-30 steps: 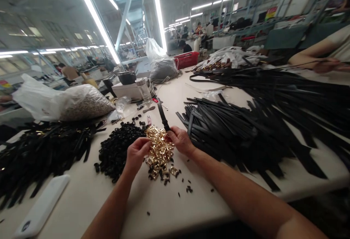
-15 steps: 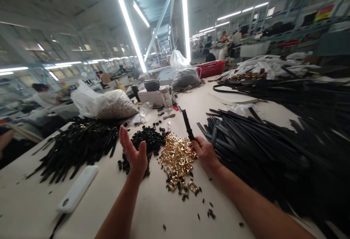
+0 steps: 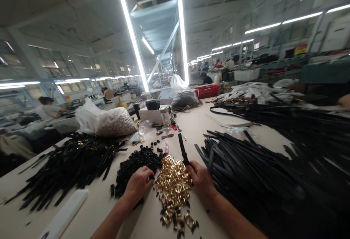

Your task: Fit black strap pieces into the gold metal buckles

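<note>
My right hand point(image 3: 201, 177) is closed on the lower end of a short black strap point(image 3: 182, 148), which points up and away beside the gold buckles. My left hand point(image 3: 139, 183) rests at the near right edge of a pile of small black loops point(image 3: 136, 162). Its fingers are bent together, and a small black loop point(image 3: 151, 177) shows at the fingertips. Between the hands lies a heap of gold buckles point(image 3: 173, 184). Long black straps point(image 3: 246, 162) are piled to the right of my right hand.
Finished-looking black straps with gold bits point(image 3: 79, 159) lie at the left, near a white device point(image 3: 67, 213). Farther back are a plastic bag point(image 3: 109, 120), a glass jar point(image 3: 165, 118), a red basket point(image 3: 207, 91) and white strips point(image 3: 251, 93). People sit in the background.
My left hand has gone from raised and spread down to the black loops, its fingers now together. My right hand still holds the strap. The camera view has tilted up.
</note>
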Motion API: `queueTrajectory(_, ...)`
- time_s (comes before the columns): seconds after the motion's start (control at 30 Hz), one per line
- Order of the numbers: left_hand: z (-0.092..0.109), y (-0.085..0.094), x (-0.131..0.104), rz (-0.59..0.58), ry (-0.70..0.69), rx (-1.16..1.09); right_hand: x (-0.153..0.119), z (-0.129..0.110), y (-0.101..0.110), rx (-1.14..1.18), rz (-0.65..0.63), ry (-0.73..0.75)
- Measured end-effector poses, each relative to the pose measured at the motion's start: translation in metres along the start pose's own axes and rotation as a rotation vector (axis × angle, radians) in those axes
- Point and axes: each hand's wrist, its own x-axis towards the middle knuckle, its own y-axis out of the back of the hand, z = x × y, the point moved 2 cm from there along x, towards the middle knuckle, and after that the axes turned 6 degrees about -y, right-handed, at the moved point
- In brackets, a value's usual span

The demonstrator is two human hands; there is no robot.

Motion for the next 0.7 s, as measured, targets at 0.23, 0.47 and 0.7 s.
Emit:
queueTrajectory(0.23, -0.011, -0.011, 0.023, -0.154, -0.006, 0.033, -0.004, -0.001, 0.0, -0.068, 0.029, 0.061)
queueTrajectory(0.47, 0.006, -0.004, 0.028, 0.037, 0.049, -0.345, -0.01, -0.009, -0.006, -0.059, -0.031, 0.115)
queueTrajectory(0.7, 0.05, -0.03, 0.018, 0.227, 0.325, -1.263, -0.022, -0.029, -0.004, -0.032, -0.062, 0.169)
